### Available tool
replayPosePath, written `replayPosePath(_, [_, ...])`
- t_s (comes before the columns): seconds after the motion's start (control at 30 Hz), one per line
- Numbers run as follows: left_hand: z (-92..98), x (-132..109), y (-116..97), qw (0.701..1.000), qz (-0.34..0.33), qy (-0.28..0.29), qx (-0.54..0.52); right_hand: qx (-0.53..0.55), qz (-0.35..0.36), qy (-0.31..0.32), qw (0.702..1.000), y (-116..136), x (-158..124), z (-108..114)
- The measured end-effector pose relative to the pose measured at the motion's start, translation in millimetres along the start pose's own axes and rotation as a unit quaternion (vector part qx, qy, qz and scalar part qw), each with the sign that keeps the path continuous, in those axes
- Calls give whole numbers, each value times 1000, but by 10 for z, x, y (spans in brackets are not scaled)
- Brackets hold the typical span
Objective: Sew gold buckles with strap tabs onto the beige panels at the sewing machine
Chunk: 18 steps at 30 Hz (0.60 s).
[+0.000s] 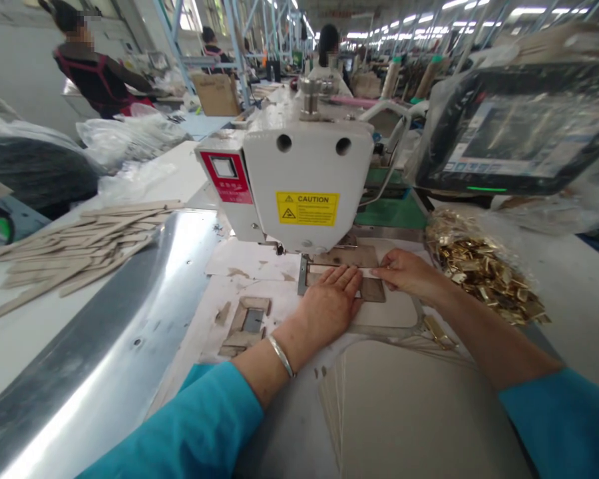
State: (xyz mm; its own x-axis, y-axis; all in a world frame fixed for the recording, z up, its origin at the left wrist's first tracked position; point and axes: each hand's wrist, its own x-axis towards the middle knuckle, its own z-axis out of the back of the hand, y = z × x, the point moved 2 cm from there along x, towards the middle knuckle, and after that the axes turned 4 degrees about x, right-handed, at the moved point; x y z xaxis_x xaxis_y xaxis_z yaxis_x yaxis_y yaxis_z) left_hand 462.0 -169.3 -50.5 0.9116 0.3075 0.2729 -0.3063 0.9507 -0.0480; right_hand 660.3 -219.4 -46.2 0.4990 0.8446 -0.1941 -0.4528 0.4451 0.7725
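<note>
While hands touch the slim pale strip, gold pieces gleam.

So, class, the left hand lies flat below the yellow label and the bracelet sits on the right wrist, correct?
No: the head view shows the bracelet on the left wrist. The left hand does lie flat below the yellow label.

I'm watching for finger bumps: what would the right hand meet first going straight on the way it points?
The right hand would likely meet the left hand at its fingers; depth is unclear.
</note>
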Motion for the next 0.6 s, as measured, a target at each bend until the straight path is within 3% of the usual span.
replayPosePath(0.17, [46,-2,-5,1000,13,6,6,12,-17,9,1000,57,-19,-9])
replayPosePath(0.4, [222,-236,166,995,92,14,35,-36,-47,13,998,87,-40,61])
replayPosePath(0.6, [207,-237,158,994,98,16,41,-130,-111,78,982,238,-23,148])
